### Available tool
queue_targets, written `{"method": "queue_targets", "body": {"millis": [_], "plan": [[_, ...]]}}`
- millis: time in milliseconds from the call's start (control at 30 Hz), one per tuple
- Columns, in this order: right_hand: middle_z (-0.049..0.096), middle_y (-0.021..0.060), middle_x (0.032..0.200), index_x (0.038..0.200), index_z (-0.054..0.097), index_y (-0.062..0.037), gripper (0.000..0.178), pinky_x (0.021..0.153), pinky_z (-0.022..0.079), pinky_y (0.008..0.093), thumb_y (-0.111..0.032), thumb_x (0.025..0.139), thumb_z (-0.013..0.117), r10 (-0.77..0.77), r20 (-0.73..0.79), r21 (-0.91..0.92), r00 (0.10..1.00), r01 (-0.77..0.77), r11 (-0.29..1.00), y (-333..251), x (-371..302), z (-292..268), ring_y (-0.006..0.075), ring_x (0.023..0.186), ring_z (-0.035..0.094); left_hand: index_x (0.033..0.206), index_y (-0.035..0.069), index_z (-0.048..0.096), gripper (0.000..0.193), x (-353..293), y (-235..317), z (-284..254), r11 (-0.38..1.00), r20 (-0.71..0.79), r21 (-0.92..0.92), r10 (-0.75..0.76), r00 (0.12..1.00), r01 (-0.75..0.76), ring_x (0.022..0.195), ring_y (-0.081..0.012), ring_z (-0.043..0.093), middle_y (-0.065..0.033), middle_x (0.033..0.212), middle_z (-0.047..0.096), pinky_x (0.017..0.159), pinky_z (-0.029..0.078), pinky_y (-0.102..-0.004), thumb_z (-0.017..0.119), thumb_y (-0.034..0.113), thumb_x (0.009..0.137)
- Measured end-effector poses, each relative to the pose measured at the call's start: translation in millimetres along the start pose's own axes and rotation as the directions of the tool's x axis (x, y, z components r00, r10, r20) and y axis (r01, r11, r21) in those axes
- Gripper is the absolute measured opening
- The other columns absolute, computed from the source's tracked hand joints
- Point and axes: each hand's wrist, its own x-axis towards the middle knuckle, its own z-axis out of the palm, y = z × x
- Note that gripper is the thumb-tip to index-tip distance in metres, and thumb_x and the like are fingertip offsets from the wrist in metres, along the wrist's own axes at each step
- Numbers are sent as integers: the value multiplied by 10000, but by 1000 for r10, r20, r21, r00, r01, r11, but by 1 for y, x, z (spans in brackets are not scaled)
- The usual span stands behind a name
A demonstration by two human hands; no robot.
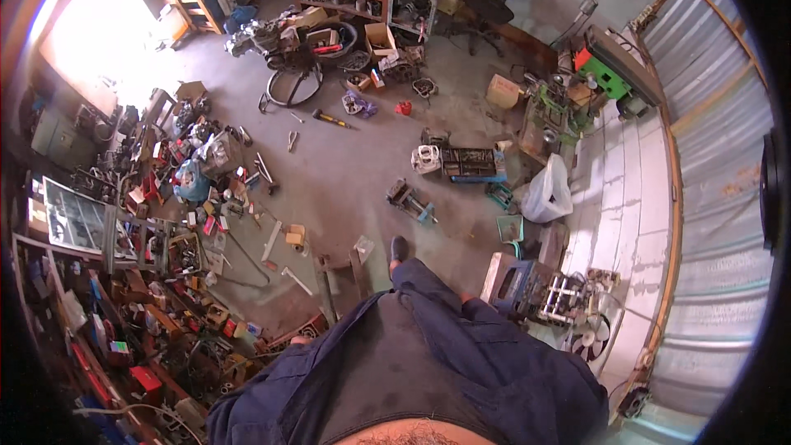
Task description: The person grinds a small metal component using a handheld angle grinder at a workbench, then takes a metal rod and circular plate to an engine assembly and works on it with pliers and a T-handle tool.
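Note:
Only a sliver of my left hand [301, 339] shows past the dark blue sleeve, beside a rusty metal part [311, 328] and a post [325, 288]. Of my right hand [466, 297], just a small patch appears at the other sleeve's edge, near a blue and black box-like machine [519, 284]. The fingers of both hands are hidden, so what they hold, if anything, cannot be seen. One dark shoe [400, 249] is planted on the floor ahead. Beyond it lies a small vise-like metal tool [410, 200].
A tray of small tools [471, 163], a white engine part [426, 159] and a white plastic bag [548, 189] sit ahead right. Cluttered shelves [156, 321] crowd the left. A yellow-handled hammer [329, 119] and a motorcycle wheel [294, 86] lie farther off. A green machine [610, 74] stands right.

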Motion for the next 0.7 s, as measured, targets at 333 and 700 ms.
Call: {"method": "queue_targets", "body": {"millis": [333,700], "plan": [[666,101,814,1082,627,-13,183,453,469,345,-90,921,589,171,-164,763,972,14,647,-121,139,-204,218,624,657,935,44,725,348,150,227,-371,676,-601,-669,-246,760,-310,887,-363,711,-151,906,745,794,562,-423,854,265,699],[705,211,1138,1149,672,-10,446,885,526,460,-362,875,675,137,-14,104,991,-134,985,-185,201,-261,366,999,690,1125,144,750,436,288,174,-317,988,131,142,-76,989,57,1098,-283,688,-96,1159,726,905,547,-408,668,460,834]]}}
